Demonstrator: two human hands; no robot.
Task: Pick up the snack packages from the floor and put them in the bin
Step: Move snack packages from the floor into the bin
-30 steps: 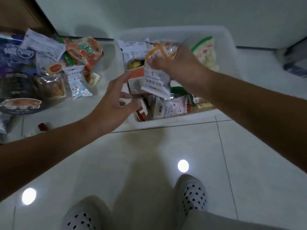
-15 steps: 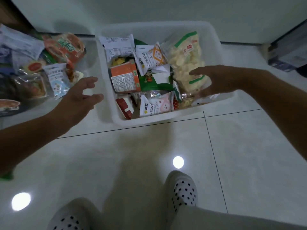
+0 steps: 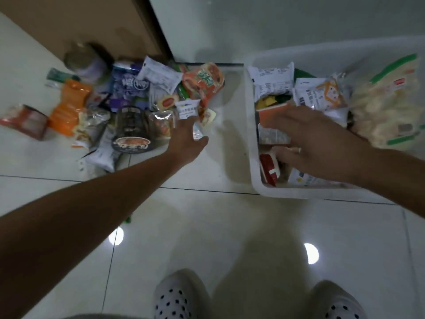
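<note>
A pile of snack packages lies on the floor at the left, among them an orange packet (image 3: 69, 107), a red-orange bag (image 3: 204, 81) and a dark round bowl (image 3: 131, 132). My left hand (image 3: 186, 139) reaches into the pile's right edge, its straight fingers lying on a small white-and-blue packet (image 3: 187, 110), thumb apart. The white bin (image 3: 250, 134) stands at the right. It holds a large clear bag with green stripes (image 3: 386, 107), a white-and-orange packet (image 3: 322, 93) and others. My right hand (image 3: 317, 139) hovers over the bin's left half, fingers spread, holding nothing.
A brown door (image 3: 92, 24) and a white wall stand behind the pile and the bin. A round jar (image 3: 80, 58) sits at the back of the pile. My feet in dotted slippers (image 3: 181, 295) stand on the tiled floor near the bottom edge.
My right hand let go of the white-and-orange packet into the bin and now hovers empty over its left half. My left hand moved left to the small white-and-blue packet.
</note>
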